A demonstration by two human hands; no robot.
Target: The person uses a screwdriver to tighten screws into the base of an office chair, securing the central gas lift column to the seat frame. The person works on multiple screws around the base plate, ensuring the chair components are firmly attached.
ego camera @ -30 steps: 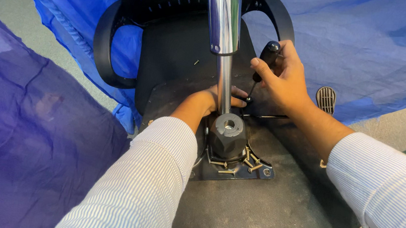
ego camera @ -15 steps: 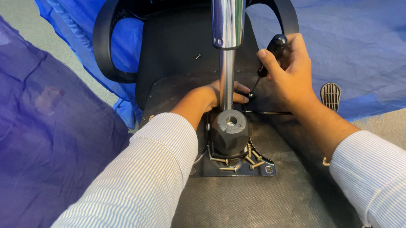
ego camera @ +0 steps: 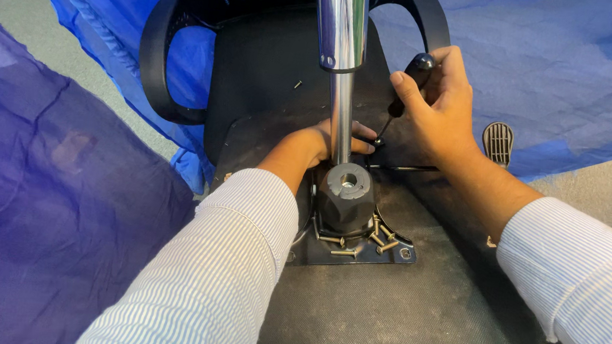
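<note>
While the right hand (ego camera: pixel 443 107) grips a screwdriver (ego camera: pixel 406 92), the left hand (ego camera: pixel 327 144) rests behind the chrome post (ego camera: pixel 340 48), its grip hidden.

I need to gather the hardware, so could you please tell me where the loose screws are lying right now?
In the head view, the loose screws lie low of centre on the metal plate, at the foot of the black hub around the chrome column, just right of the left sleeve.

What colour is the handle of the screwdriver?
Black. The screwdriver handle shows in the right hand, seen from the head camera.
</note>
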